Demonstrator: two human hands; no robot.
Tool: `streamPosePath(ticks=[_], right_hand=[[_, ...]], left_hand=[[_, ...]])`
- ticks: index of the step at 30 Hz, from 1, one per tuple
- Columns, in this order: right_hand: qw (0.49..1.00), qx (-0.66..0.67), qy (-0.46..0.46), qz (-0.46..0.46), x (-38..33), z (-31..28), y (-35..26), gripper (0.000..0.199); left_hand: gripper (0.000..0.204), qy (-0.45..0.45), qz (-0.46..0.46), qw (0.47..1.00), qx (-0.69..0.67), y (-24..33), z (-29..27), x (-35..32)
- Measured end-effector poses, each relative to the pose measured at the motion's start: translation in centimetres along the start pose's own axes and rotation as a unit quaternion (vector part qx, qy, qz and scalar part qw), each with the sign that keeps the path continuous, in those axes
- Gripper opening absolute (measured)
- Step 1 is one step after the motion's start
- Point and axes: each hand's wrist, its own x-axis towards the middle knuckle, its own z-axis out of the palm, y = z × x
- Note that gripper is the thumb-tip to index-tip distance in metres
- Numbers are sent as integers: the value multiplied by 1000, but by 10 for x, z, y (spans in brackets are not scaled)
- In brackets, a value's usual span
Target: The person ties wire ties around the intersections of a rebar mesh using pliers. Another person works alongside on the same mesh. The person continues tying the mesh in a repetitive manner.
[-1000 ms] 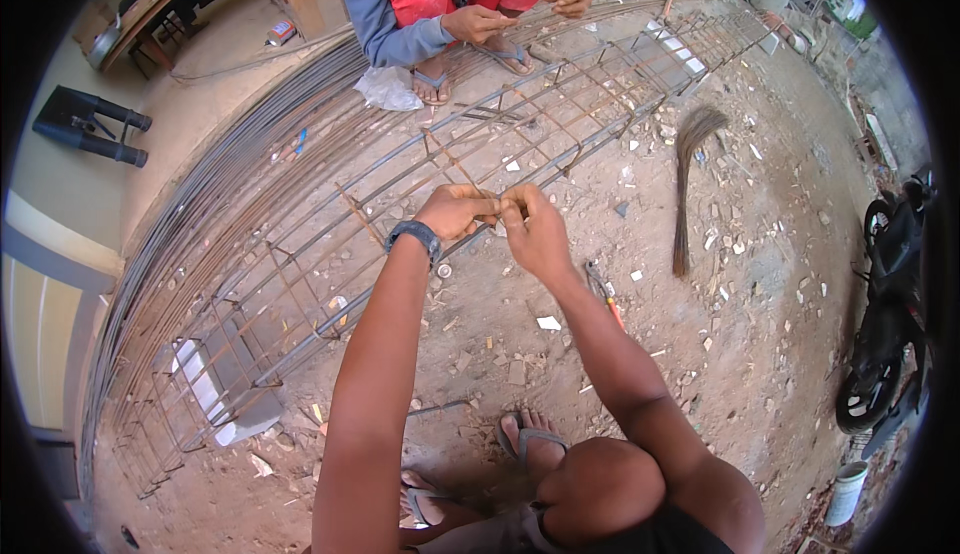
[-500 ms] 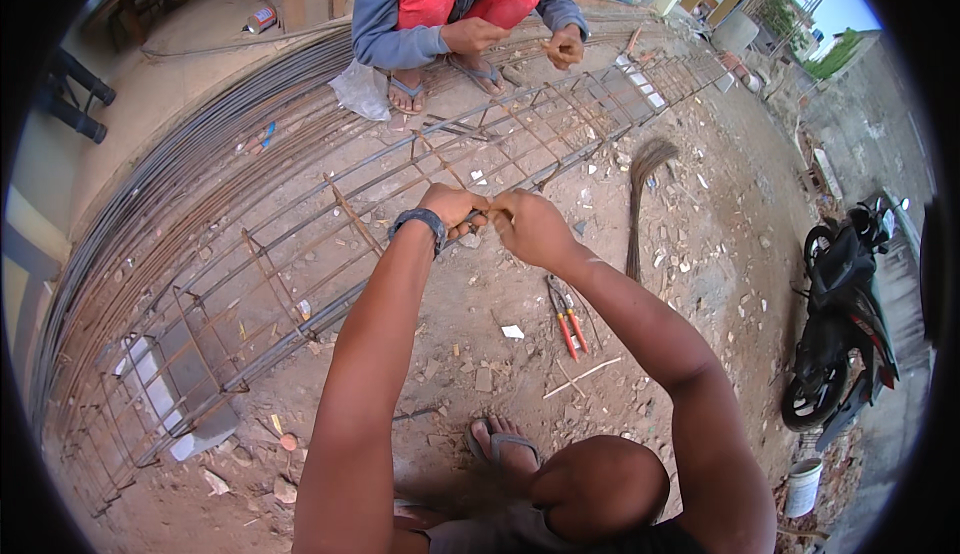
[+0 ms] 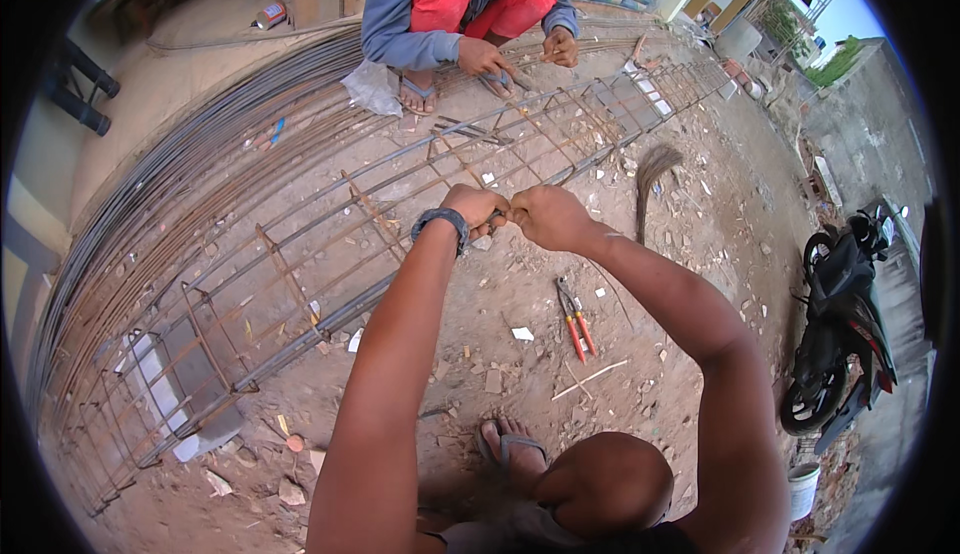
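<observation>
Two bare hands are at work: from where I stand, the left hand (image 3: 474, 211) and the right hand (image 3: 550, 219) meet almost fingertip to fingertip. Both sets of fingers are curled in narrow, each in a pinch; what lies between the tips is too small and too covered to tell. The long rust-brown and grey steel-bar cage (image 3: 345, 310) lies across littered bare ground (image 3: 480, 289), running diagonally from near left to far right. The hands are over its near long side; whether they touch it, I cannot tell.

The step in hand, in my judgement, is fine fingertip work at that side. The next move seems to call for steady, matched pressure from both pinches, with knuckles clear of the rough bars.

Metal pliers with red-orange handles (image 3: 572, 310) lie on the near side of the cage (within easy reach, by my reading, and held by nobody). A brown twig broom (image 3: 654, 172) lies farther right. Across the cage crouches a co-worker in a blue-grey jacket and red trousers (image 3: 440, 12). A curved bundle of long dark steel rods (image 3: 170, 164) sweeps along the far side.
</observation>
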Motion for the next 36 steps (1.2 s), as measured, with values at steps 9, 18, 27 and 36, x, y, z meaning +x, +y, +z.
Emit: streamPosePath(ticks=[9,18,27,36], right_hand=[[266,955,10,126,-23,102,-19,25],[925,192,94,313,-149,217,100,61],[908,78,-75,404,-225,263,131,48],[630,722,-151,241,-197,85,77,45]], left_hand=[[31,-8,-12,1000,-26,-6,-3,-3],[42,-8,17,1000,13,11,20,-5],[40,11,15,1000,-1,4,13,-7],[40,20,18,999,20,-3,5,-13]])
